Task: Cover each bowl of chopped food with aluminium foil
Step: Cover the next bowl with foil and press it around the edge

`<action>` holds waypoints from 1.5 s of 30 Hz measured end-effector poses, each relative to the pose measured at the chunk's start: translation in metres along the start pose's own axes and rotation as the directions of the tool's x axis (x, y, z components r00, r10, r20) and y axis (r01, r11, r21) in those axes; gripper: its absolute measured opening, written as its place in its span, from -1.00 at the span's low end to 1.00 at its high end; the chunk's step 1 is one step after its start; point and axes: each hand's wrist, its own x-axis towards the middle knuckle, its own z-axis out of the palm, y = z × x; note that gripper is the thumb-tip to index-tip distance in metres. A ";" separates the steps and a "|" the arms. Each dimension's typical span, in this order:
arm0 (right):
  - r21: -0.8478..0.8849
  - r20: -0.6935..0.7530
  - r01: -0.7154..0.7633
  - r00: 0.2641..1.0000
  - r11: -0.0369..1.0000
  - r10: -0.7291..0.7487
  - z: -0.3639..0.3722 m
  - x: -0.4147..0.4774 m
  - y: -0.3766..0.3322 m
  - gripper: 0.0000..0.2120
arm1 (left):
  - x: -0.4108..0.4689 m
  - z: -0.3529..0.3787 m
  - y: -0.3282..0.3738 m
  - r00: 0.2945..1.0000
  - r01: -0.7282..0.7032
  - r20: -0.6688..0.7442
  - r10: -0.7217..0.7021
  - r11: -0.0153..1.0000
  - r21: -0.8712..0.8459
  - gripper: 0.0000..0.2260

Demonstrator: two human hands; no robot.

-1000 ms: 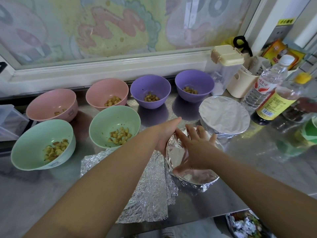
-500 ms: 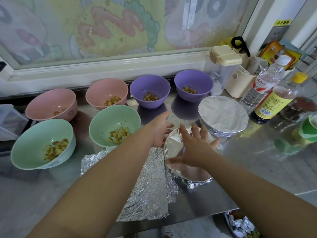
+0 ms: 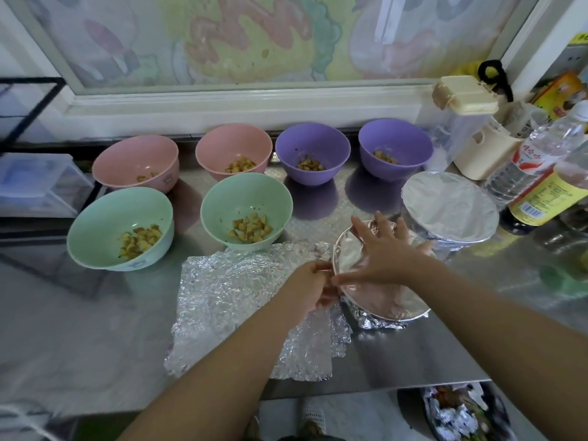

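Wide first: steel counter (image 3: pixel 429 354), and a crinkled foil stack (image 3: pixel 229 297) lying flat at front centre, its right edge tucked just beside the job. Behind it, six open bowls w/ chopped food showing: greens (image 3: pixel 105 218), pinks (image 3: pixel 127 160), purples (image 3: pixel 311 141). One done bowl (image 3: pixel 450 208) sits far right, top smooth and drum-tight, so that's the std to match. Now the near bowl (image 3: pixel 391 303), right of the stack and just in front of the done one, foil over it, skirt bunched below the front rim. R hand (image 3: pixel 386 253) lies flat on top, fingers spread and straight, gripping nothing, thumb reaching to the left rim. L hand (image 3: pixel 308 289) is at that left rim, fingers curled in on the bowl's edge thru the foil; can't see the fingertips, they're under the R thumb. Looks like the crimping stage, approx. two of eight bowls in. To do it well, I'd say: R palm stays light, since foil dents and won't spring back; L works round the rim in short pinches, folding down and under, not pulling sideways (thin sheet, prob. tears at a crease). Turn the bowl, don't reach over it. Watch the L wrist on the stack: a drag there could rumple the next sheet.
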 end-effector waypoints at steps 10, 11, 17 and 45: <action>0.018 0.048 -0.008 0.999 1.000 0.007 -0.015 -0.019 -0.006 0.54 | 0.007 0.006 -0.025 0.913 -0.285 -0.036 0.407 0.698 0.656 -0.83; 0.021 0.056 -0.012 0.998 1.000 0.011 -0.016 -0.020 -0.007 0.52 | 0.008 0.007 -0.025 0.899 -0.293 -0.044 0.437 0.672 0.680 -0.88; 0.003 0.085 -0.006 0.996 1.000 0.006 -0.019 -0.027 -0.006 0.39 | 0.010 0.003 -0.023 0.856 -0.371 0.061 0.513 0.527 0.765 -0.90; -0.019 0.117 0.026 0.993 0.999 -0.024 -0.018 -0.028 -0.003 0.46 | -0.006 -0.040 -0.020 0.980 0.114 0.176 -0.089 0.984 -0.136 -0.69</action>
